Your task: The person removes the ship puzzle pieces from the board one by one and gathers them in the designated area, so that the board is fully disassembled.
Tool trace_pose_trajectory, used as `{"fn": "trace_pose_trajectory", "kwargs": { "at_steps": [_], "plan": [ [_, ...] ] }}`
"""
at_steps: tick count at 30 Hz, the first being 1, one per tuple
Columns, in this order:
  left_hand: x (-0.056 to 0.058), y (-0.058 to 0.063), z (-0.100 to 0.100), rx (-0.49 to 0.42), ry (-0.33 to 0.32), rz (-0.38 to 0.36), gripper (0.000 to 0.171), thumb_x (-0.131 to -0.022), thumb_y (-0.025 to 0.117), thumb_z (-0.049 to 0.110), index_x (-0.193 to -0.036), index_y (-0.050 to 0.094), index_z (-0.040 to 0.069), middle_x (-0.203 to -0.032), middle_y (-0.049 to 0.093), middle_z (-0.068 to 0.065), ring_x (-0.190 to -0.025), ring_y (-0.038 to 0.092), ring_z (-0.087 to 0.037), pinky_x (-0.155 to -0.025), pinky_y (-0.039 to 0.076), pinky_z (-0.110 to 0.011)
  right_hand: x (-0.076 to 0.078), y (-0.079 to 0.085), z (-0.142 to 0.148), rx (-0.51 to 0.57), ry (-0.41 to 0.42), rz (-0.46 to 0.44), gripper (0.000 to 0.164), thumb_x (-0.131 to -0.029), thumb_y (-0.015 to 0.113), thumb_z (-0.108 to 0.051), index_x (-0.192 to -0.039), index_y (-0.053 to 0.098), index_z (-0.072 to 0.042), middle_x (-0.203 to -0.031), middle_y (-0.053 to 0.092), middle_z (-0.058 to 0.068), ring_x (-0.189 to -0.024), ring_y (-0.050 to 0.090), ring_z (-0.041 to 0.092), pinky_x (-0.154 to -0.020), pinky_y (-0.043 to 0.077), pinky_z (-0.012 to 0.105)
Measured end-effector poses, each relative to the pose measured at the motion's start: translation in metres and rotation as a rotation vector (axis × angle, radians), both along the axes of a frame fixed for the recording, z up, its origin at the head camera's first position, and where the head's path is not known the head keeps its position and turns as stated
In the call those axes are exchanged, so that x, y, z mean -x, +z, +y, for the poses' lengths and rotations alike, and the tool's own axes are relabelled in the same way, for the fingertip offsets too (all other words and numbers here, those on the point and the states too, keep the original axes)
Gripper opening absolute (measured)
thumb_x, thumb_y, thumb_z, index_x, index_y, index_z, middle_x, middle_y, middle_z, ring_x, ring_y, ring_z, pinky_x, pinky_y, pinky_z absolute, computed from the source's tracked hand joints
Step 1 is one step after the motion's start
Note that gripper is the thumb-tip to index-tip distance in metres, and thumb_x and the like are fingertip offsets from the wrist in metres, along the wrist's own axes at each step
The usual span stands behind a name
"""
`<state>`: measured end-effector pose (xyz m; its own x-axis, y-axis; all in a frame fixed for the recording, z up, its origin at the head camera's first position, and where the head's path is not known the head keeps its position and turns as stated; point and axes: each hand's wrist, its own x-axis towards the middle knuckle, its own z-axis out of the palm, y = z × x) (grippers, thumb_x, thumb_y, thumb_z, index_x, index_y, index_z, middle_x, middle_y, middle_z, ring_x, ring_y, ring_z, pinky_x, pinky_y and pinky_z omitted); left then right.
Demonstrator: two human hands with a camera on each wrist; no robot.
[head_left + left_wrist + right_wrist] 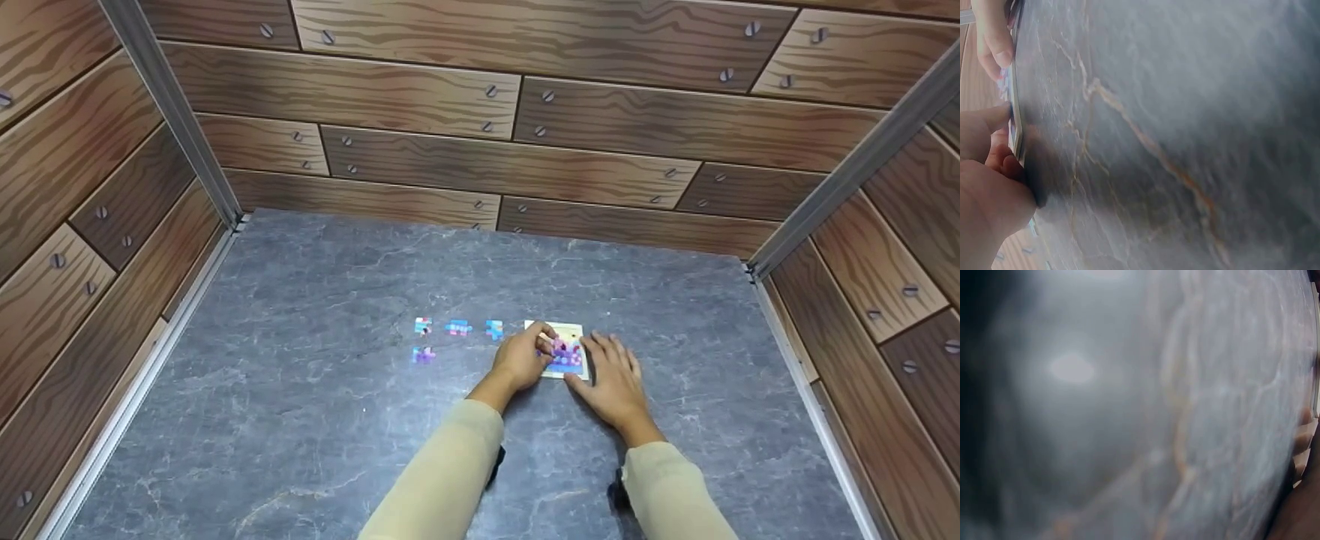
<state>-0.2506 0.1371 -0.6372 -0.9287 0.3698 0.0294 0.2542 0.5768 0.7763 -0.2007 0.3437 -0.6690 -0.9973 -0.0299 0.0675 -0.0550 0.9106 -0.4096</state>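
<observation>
A small square jigsaw puzzle (566, 367) in a pale frame lies on the table. Over its left part my left hand (520, 360) bends, thumb and fingertips pinching a pinkish-purple puzzle piece (558, 346) at the picture; the fingers partly hide that piece. My right hand (613, 379) rests along the puzzle's right edge, its fingers spread and fairly straight. In the left wrist view, the left hand (988, 185) is close to the thin board edge (1015, 118), with fingers of the right hand (995, 39) farther along. The right wrist view shows mostly blurred tabletop.
Several loose puzzle pieces lie left of the puzzle, among them a blue one (494, 329), a flat wide one (458, 328) and a purple one (424, 355). Wood-patterned walls (420, 157) enclose the grey marbled tabletop (300, 420) at the back and both sides.
</observation>
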Motion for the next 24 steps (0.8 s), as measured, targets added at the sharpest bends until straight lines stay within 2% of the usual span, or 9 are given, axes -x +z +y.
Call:
{"fn": "trace_pose_trajectory", "kwargs": {
  "at_steps": [8, 13, 18, 24],
  "plan": [
    [-0.0009, 0.0006, -0.0009, -0.004, 0.010, -0.012, 0.038, -0.093, 0.075, 0.003, -0.127, 0.064, 0.014, -0.105, 0.083, 0.002, -0.100, 0.074, -0.018, -0.095, 0.056, -0.035, 0.0006, -0.0004, -0.0003, -0.015, -0.001, 0.016, 0.081, -0.097, 0.072, -0.054, -0.162, 0.047, -0.012, -0.172, 0.041, 0.019, -0.165, 0.026, 0.048, -0.133, 0.014, 0.069],
    [-0.0007, -0.0002, -0.0008, -0.003, 0.026, -0.027, 0.038, -0.095, 0.077, 0.011, -0.131, 0.064, 0.013, -0.110, 0.083, 0.001, -0.106, 0.076, -0.019, -0.099, 0.057, -0.036, 0.0000, -0.0007, -0.0003, -0.011, 0.001, 0.017, 0.080, -0.097, 0.072, -0.053, -0.162, 0.047, -0.012, -0.173, 0.041, 0.019, -0.164, 0.027, 0.048, -0.133, 0.014, 0.069],
    [-0.0010, -0.0024, 0.0001, 0.018, 0.037, -0.005, 0.033, -0.098, 0.079, 0.018, -0.129, 0.067, 0.014, -0.110, 0.083, 0.002, -0.108, 0.076, -0.019, -0.099, 0.057, -0.036, -0.0008, -0.0007, -0.0005, 0.001, 0.002, 0.025, 0.080, -0.096, 0.072, -0.052, -0.161, 0.048, -0.012, -0.172, 0.041, 0.019, -0.164, 0.026, 0.048, -0.133, 0.014, 0.070],
    [0.0001, -0.0047, 0.0004, 0.023, 0.037, 0.013, 0.029, -0.099, 0.079, 0.017, -0.125, 0.066, 0.014, -0.107, 0.083, 0.002, -0.105, 0.076, -0.019, -0.097, 0.057, -0.036, -0.0012, 0.0010, -0.0014, -0.005, -0.003, 0.014, 0.081, -0.097, 0.072, -0.054, -0.162, 0.047, -0.013, -0.173, 0.040, 0.018, -0.165, 0.025, 0.047, -0.133, 0.013, 0.069]
  ]
}}
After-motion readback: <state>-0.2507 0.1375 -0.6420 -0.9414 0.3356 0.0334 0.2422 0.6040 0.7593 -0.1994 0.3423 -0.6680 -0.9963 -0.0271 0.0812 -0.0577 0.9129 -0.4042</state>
